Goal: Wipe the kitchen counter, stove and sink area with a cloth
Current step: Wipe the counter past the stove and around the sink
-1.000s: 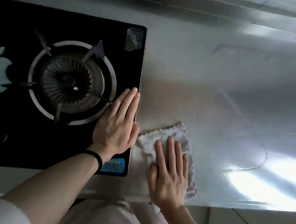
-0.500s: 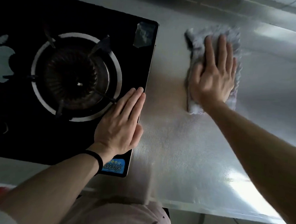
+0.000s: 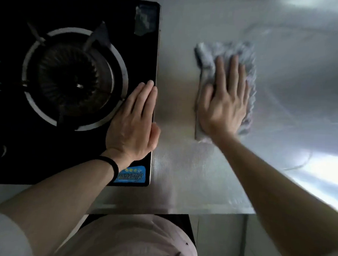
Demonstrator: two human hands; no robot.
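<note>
A pale grey cloth (image 3: pixel 209 57) lies flat on the foil-covered counter (image 3: pixel 181 167), right of the stove. My right hand (image 3: pixel 224 103) presses on the cloth with straight, spread fingers, covering most of it. The black glass stove (image 3: pixel 64 161) fills the left side, with its round burner (image 3: pixel 72 79) in the middle. My left hand (image 3: pixel 134 124) rests flat on the stove's right edge, fingers straight and together, holding nothing. A black band sits on that wrist.
A blue sticker (image 3: pixel 131 174) marks the stove's front right corner and a grey patch (image 3: pixel 145 19) its back right corner. The counter's front edge (image 3: pixel 169 208) runs just ahead of my body. Bright glare lies on the counter at the right (image 3: pixel 322 175).
My right hand swept the cloth from the counter's front edge to the back, and has now drawn it back towards the middle. My left hand stayed on the stove.
</note>
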